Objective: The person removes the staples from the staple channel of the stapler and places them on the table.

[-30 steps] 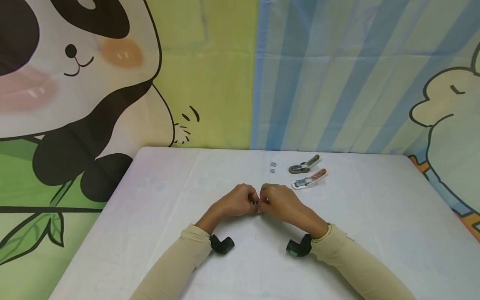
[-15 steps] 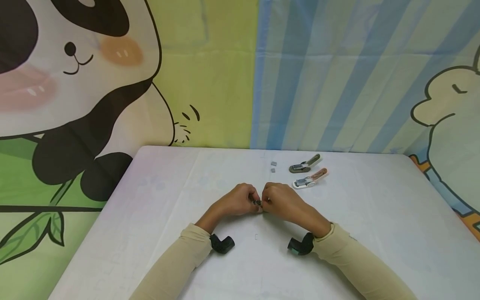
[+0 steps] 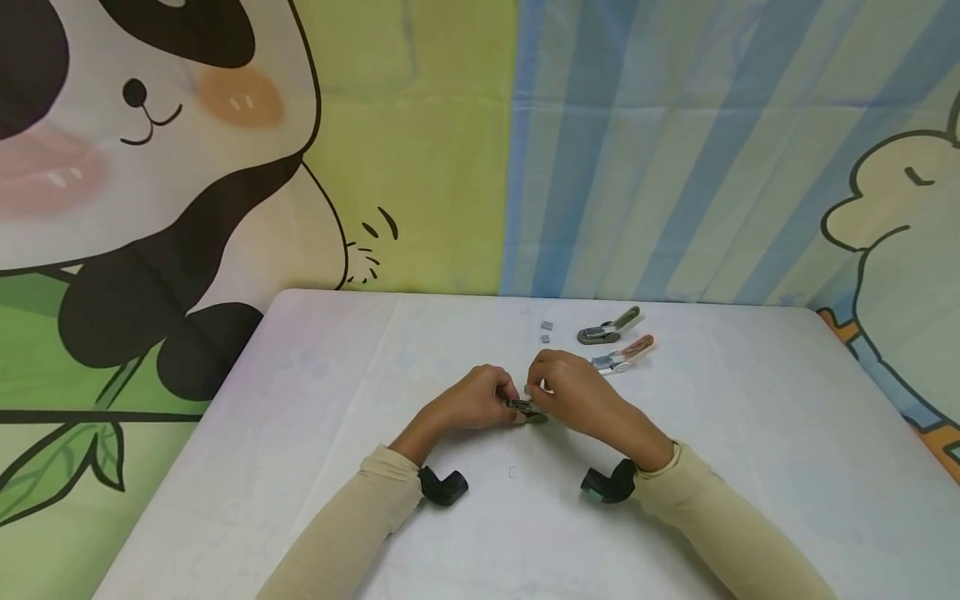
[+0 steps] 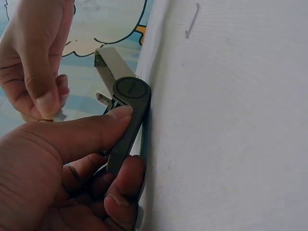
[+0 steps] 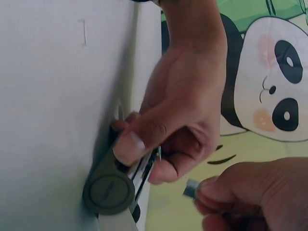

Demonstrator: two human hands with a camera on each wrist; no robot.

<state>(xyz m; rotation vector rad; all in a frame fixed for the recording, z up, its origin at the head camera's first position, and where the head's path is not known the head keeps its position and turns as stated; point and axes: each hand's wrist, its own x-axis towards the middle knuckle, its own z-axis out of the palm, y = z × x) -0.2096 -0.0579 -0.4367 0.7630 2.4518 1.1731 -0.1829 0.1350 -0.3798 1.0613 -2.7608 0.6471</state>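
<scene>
My left hand (image 3: pixel 480 400) grips a dark green stapler (image 4: pixel 126 130) low over the white table, thumb along its side and fingers curled beneath. The stapler's pale handle (image 4: pixel 113 65) is swung up, away from its body. Just right of it, and slightly higher in the head view, my right hand (image 3: pixel 576 393) pinches a short grey strip of staples (image 5: pixel 191 188) between thumb and fingertips. In the right wrist view that strip is apart from the stapler. The left fingers partly hide the stapler's staple channel.
Behind my right hand lie a second dark green stapler (image 3: pixel 600 335) and a pink-and-white stapler (image 3: pixel 637 347), partly covered by that hand. Two small grey staple strips sit left of them, the farther staple strip (image 3: pixel 547 326) being larger. One loose staple (image 3: pixel 512 472) lies nearer me.
My right hand has drawn back from the stapler, rightward and a little up, with the staple strip now showing at its fingertips. My left hand stays almost still, and more of the stapler is visible.
</scene>
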